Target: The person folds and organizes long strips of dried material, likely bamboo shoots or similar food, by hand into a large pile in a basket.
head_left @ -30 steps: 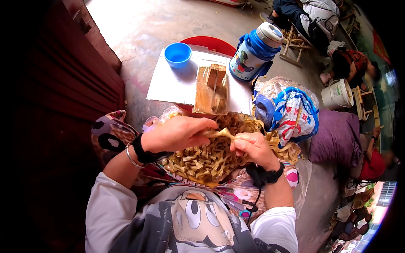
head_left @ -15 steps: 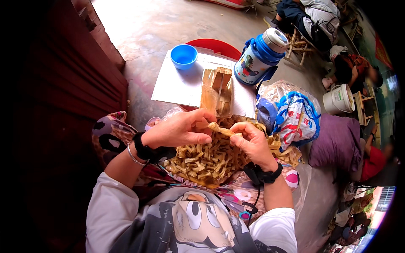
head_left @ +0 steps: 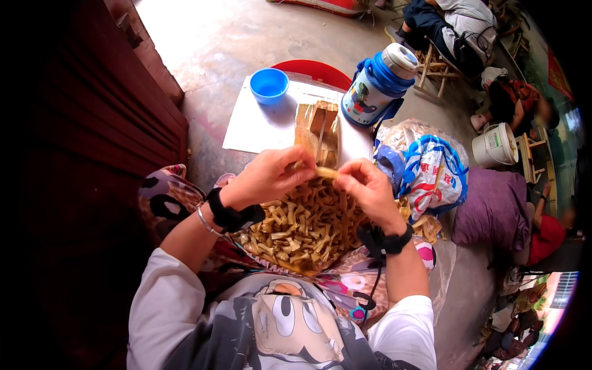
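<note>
From my remote seat I see a pale yellow strip (head_left: 327, 174) near the middle of the view, held between both hands. The left hand (head_left: 268, 176), at the strip's nine o'clock, pinches one part of it, with that end hidden by the fingers; the right hand (head_left: 371, 192), at three o'clock, pinches the other end between thumb and fingertips. I judge the strip very light and pliable, dry rather than slippery, and likely to split lengthwise under a hard pull. I would hold it by fingertips close to each end, leaving the middle free. At six o'clock lies a heap of short pieces (head_left: 302, 231) of similar colour, many flared at the ends. A wrapped bundle (head_left: 305, 128) sits at twelve o'clock on a white board (head_left: 242, 131), a blue cup (head_left: 269, 87) at eleven, a bottle (head_left: 372, 92) at one.
</note>
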### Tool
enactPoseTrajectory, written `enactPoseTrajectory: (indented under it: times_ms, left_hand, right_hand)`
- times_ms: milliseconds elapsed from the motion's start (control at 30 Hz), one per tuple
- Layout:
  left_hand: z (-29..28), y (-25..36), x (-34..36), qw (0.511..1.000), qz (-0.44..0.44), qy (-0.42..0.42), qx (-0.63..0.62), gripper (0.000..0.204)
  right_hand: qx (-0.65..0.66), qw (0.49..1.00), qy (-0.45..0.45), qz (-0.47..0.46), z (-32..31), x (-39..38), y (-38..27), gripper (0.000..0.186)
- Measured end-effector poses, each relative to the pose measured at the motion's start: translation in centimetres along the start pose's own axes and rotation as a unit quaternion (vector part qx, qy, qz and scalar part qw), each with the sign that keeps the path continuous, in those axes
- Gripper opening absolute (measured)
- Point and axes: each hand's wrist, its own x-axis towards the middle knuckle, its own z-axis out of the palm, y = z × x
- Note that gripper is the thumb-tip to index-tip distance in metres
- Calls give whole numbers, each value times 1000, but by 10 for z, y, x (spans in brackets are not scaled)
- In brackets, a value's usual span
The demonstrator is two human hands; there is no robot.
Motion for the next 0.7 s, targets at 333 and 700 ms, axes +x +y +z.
enactPoseTrajectory:
  times_ms: [333,700]
  left_hand:
    - [10,-16,27,970,78,175,147,9]
    - [3,-15,10,961,-55,147,229,9]
  right_hand:
    - [-95,986,99,-95,3,50,13,10]
    - [-391,905,163,-39,-7,23,11,20]
